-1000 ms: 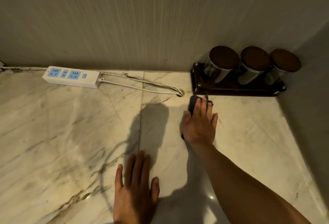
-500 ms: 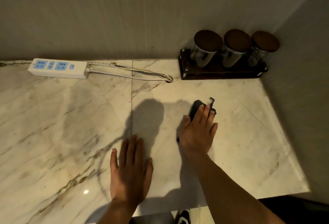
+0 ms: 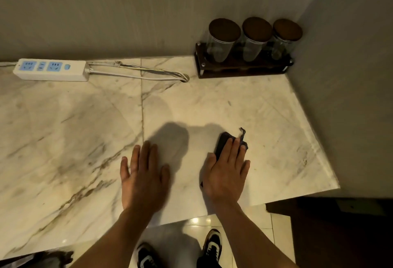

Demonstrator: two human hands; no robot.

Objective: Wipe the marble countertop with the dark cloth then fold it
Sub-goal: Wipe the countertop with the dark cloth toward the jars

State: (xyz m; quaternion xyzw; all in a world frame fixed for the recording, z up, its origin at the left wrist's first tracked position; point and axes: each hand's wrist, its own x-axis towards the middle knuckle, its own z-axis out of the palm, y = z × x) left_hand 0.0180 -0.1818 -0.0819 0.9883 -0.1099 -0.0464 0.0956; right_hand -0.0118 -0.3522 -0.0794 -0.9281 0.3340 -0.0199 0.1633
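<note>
The dark cloth [image 3: 222, 143] lies bunched on the white marble countertop [image 3: 63, 129], with a loose thread sticking up at its far end. My right hand [image 3: 226, 174] presses flat on top of it, fingers stretched forward, so most of the cloth is hidden under the palm. A little to the left, my left hand [image 3: 143, 174] rests flat on the bare marble, fingers apart and holding nothing.
A white power strip [image 3: 50, 69] with its cable [image 3: 148, 75] lies along the back wall. Three lidded glass jars in a dark wooden rack [image 3: 242, 65] stand in the back right corner. The counter's front edge runs just behind my wrists; floor tiles and my shoes show below.
My right hand has dragged the cloth back from the jar rack towards the counter's front edge. My left hand stays flat on the marble beside it.
</note>
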